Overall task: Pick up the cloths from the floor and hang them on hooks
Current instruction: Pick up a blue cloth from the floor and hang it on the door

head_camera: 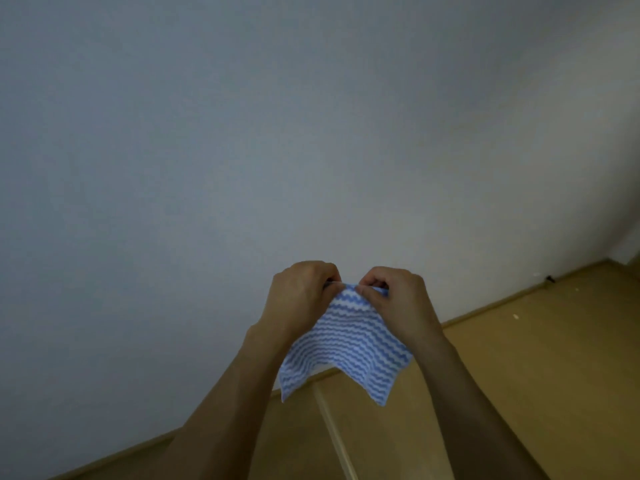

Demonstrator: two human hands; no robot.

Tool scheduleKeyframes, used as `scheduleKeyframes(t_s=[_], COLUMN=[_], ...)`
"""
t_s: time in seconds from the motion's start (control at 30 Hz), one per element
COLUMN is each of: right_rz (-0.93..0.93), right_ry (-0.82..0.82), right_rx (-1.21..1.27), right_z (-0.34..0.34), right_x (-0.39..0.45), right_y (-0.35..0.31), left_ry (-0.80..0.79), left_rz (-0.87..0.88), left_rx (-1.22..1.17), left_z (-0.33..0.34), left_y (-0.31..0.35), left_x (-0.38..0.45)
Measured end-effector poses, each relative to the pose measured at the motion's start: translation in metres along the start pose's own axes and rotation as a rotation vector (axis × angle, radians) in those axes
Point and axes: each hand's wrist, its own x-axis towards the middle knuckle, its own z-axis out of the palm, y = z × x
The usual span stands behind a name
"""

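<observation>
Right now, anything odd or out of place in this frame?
Nothing damaged or spilled. Both hands, left and right, pinch the top edge of the striped cloth against the wall. Oddities: no hook shows there, and small specks lie on the floor at right.

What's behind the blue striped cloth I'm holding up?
Behind the cloth are the plain wall and, lower down, the wooden floor. No hook shows; whatever sits behind the top edge pinched by the left hand and right hand is covered.

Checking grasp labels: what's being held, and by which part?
Blue-and-white striped cloth, pinched along its top edge by the left hand and right hand; the rest hangs free.
</observation>
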Motion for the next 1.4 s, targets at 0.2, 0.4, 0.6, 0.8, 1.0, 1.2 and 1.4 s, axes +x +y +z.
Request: scheduleKeyframes(t_s=[0.2, 0.4, 0.6, 0.8, 1.0, 1.2, 1.4], right_rz=[0.193, 0.335, 0.437, 0.527, 0.598, 0.671, 0.701], right_ry=[0.181, 0.336, 0.468, 0.591, 0.709, 0.779, 0.807], right_rx=[-0.064, -0.126, -0.235, -0.309, -0.356, -0.370, -0.363], right_z=[-0.063, -0.108, -0.145, -0.186, -0.232, -0.276, -0.330], right_x=[-0.018, -0.015, 0.016, 0.058, 0.091, 0.103, 0.104], right_y=[0.075, 0.138, 0.202, 0.258, 0.313, 0.382, 0.469], left_ry=[-0.066, -0.129, -0.215, -0.280, -0.292, -0.302, -0.310], left_rz=[0.114, 0.217, 0.386, 0.539, 0.666, 0.726, 0.766], left_rx=[-0.130, -0.242, -0.353, -0.445, -0.503, -0.533, -0.545], left_z=[0.065, 0.126, 0.185, 0.236, 0.284, 0.336, 0.402], left_y=[0.077, 0.132, 0.172, 0.216, 0.269, 0.333, 0.406], left_x=[0.054, 0.117, 0.197, 0.286, 0.358, 0.404, 0.441])
